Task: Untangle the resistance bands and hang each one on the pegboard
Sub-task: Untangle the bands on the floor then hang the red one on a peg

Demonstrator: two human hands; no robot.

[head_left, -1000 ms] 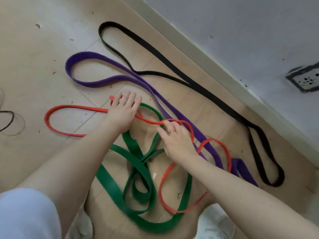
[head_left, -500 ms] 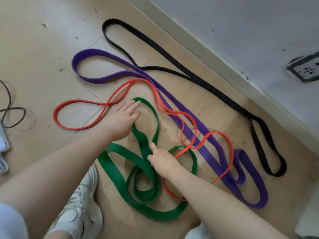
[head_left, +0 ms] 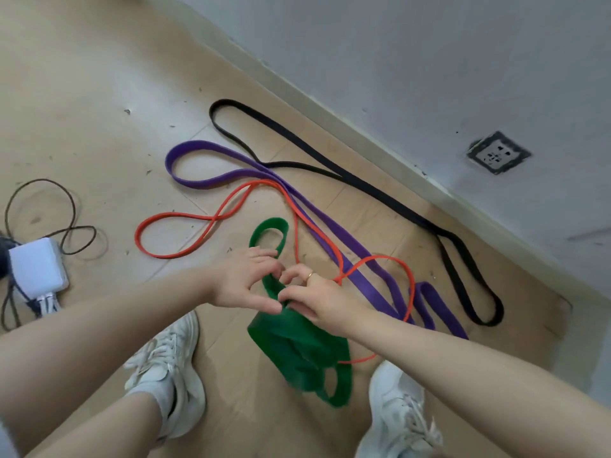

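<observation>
Both hands hold the wide green band (head_left: pixel 299 352), lifted off the floor in a bunched, blurred hang between my feet. My left hand (head_left: pixel 244 280) grips its upper part, with one green loop sticking out beyond the fingers. My right hand (head_left: pixel 317 297), with a ring on it, pinches the same band just beside the left. The thin red band (head_left: pixel 172 223) lies on the floor in loops and crosses the purple band (head_left: pixel 334 238). The black band (head_left: pixel 373 190) lies stretched along the wall. No pegboard is in view.
A white power adapter (head_left: pixel 36 267) with dark cables (head_left: pixel 71 226) sits on the floor at the left. A wall socket (head_left: pixel 497 153) is set low in the grey wall. My two white shoes (head_left: pixel 172 371) (head_left: pixel 396 414) stand on the beige floor.
Both hands left the red band and took hold of the green band, then lifted it off the floor. The view pulled back and up, showing both shoes.
</observation>
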